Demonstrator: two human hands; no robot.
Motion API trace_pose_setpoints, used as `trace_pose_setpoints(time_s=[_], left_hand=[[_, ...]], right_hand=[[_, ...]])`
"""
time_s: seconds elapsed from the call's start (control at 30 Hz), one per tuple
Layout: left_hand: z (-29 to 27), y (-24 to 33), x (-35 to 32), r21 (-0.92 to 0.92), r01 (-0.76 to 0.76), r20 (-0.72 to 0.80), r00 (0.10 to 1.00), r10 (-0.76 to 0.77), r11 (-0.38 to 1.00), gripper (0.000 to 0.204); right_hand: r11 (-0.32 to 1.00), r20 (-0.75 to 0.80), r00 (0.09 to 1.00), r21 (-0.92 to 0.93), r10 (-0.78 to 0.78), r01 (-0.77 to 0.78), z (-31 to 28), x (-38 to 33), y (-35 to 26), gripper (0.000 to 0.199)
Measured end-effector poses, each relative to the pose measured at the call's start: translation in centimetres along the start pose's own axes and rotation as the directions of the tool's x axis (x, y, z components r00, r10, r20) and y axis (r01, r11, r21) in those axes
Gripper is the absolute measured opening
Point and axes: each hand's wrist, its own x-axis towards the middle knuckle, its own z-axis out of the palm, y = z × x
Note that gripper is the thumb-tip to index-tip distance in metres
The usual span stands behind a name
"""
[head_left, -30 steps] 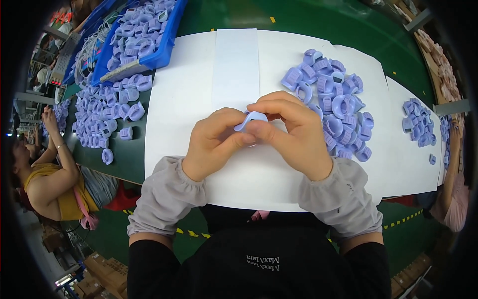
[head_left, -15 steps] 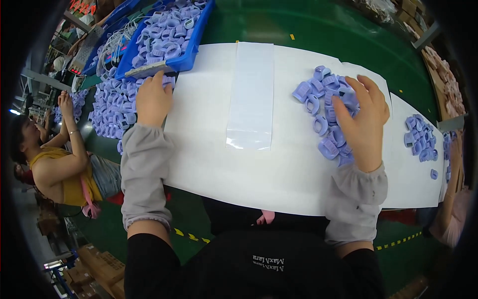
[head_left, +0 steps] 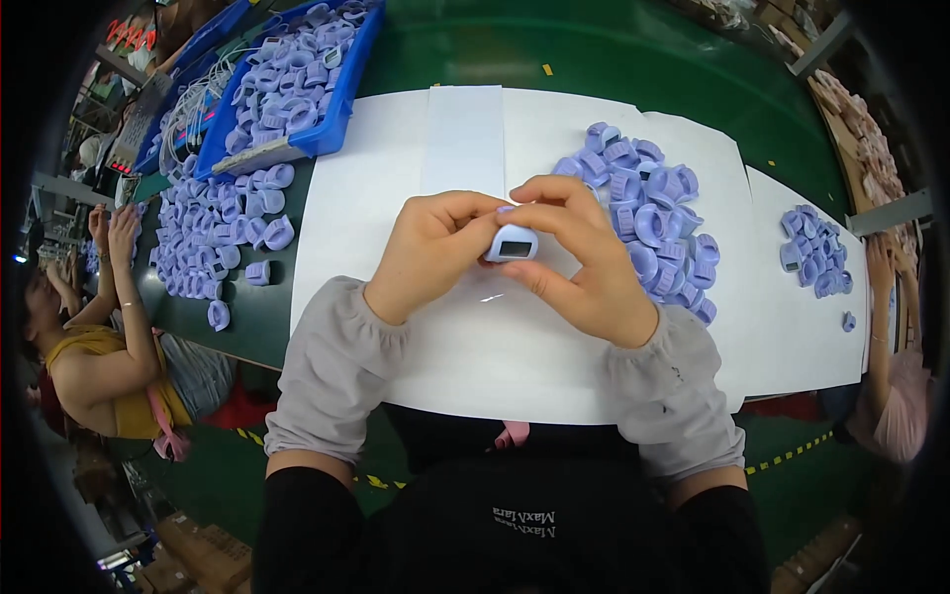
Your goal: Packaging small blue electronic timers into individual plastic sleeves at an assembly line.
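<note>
Above the middle of the white table, both hands meet at a small lavender ring-shaped piece with a dark display window [head_left: 514, 241]. My left hand [head_left: 424, 252] pinches its left side between thumb and fingers. On the other side my right hand [head_left: 597, 277] grips it, thumb low and index finger over the top. The fingers hide part of its back and sides. Beyond the hands lies a white sheet with a glossy cover [head_left: 465, 134], partly covered by them. A heap of similar lavender pieces [head_left: 643, 213] spreads just right of my right hand.
At the far left stands a blue bin [head_left: 348, 99] full of lavender pieces, with a loose pile [head_left: 203, 238] before it on the dark tabletop. White cables [head_left: 193, 124] lie beside the bin. A smaller heap [head_left: 814, 252] sits at the right. Co-workers are at both sides.
My left hand has come from the left pile to the middle. My right hand has moved from the right heap to meet it, and a lavender piece is now held between them.
</note>
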Motion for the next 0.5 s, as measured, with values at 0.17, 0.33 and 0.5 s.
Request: trace_pose_setpoints(time_s=[0.17, 0.33, 0.5], left_hand=[[-0.1, -0.3, -0.3, -0.529, 0.205, 0.1, 0.979, -0.179, 0.823, 0.017], [-0.2, -0.4, -0.7, -0.622, 0.183, 0.166, 0.981, -0.099, 0.762, 0.017], [0.2, -1.1, -0.6, -0.466, 0.068, 0.166, 0.986, 0.012, 0.882, 0.031]], right_hand=[[0.994, -0.062, 0.992, 0.03, 0.107, -0.105, 0.8, -0.2, -0.1, 0.039], [0.98, -0.127, 0.975, 0.11, 0.181, -0.168, 1.1, -0.4, -0.2, 0.036], [0.988, -0.204, 0.968, -0.017, 0.145, -0.151, 1.1, -0.9, 0.2, 0.034]])
